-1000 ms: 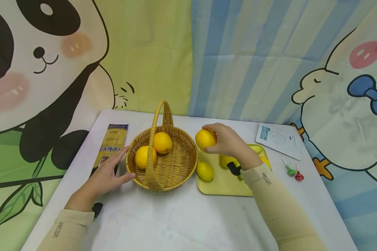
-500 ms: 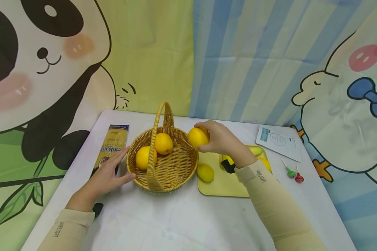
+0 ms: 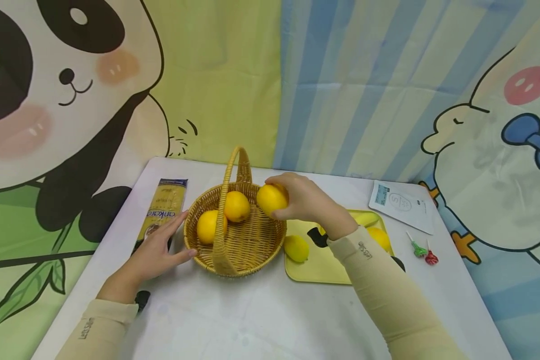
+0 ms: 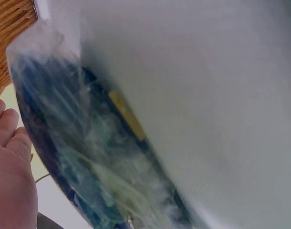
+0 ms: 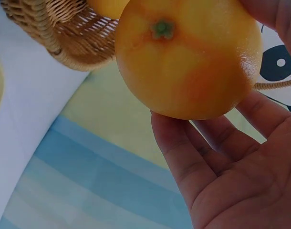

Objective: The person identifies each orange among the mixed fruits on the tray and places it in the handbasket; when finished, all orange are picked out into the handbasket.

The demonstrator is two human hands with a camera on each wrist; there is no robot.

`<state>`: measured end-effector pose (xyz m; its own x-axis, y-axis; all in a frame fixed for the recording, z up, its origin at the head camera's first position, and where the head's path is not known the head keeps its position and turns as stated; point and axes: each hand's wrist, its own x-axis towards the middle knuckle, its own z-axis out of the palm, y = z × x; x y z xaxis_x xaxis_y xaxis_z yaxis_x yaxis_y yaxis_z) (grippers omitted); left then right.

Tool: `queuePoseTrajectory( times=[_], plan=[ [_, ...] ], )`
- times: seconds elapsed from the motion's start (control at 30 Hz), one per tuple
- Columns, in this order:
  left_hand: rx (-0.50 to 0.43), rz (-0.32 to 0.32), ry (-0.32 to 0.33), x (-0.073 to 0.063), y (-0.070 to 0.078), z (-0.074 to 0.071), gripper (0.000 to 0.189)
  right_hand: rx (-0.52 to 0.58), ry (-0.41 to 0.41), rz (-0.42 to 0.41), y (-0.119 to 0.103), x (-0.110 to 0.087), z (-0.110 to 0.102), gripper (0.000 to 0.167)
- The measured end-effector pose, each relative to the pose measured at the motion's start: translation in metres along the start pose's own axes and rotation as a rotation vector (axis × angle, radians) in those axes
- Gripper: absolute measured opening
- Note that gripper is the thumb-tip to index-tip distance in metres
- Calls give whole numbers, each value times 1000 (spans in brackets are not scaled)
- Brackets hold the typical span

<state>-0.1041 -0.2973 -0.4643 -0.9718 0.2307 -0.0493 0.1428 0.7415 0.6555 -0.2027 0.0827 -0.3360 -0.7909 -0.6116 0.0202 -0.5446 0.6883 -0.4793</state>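
Observation:
My right hand (image 3: 307, 202) grips an orange (image 3: 270, 200) between thumb and fingers, over the right rim of the wicker basket (image 3: 253, 245). In the right wrist view the orange (image 5: 188, 62) shows its green stem end, the fingertips bent against its side. Two more oranges, a rear one (image 3: 236, 206) and a front one (image 3: 207, 227), lie in the left part of the basket, the front one partly behind the handle. My left hand (image 3: 153, 255) has its fingers extended at the basket's left rim. The left wrist view catches part of that hand (image 4: 12, 176) beside a plastic-wrapped package (image 4: 88, 143).
Right of the basket, a yellow tray (image 3: 317, 272) holds a lemon (image 3: 296, 248), another yellow-orange fruit (image 3: 379, 238) and things partly hidden by my right arm. A pasta packet (image 3: 164, 202) lies at left. A white pouch (image 3: 400, 205) and two lollipops, green (image 3: 418, 250) and red (image 3: 431, 258), lie at right.
My right hand has carried the orange leftward from above the tray to over the basket's right rim. My left hand stays at the basket's left side.

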Motion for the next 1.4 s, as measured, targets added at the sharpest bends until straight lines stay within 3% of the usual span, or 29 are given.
queuePoseTrajectory(
  times=[0.63,1.4],
  plan=[
    [11,-6,-4,2,-1,2,107,-38,-73,-84,-25,24,29,69],
    [12,4,2,2,-1,0,106,-146,-196,-99,-35,39,63,72]
  ],
)
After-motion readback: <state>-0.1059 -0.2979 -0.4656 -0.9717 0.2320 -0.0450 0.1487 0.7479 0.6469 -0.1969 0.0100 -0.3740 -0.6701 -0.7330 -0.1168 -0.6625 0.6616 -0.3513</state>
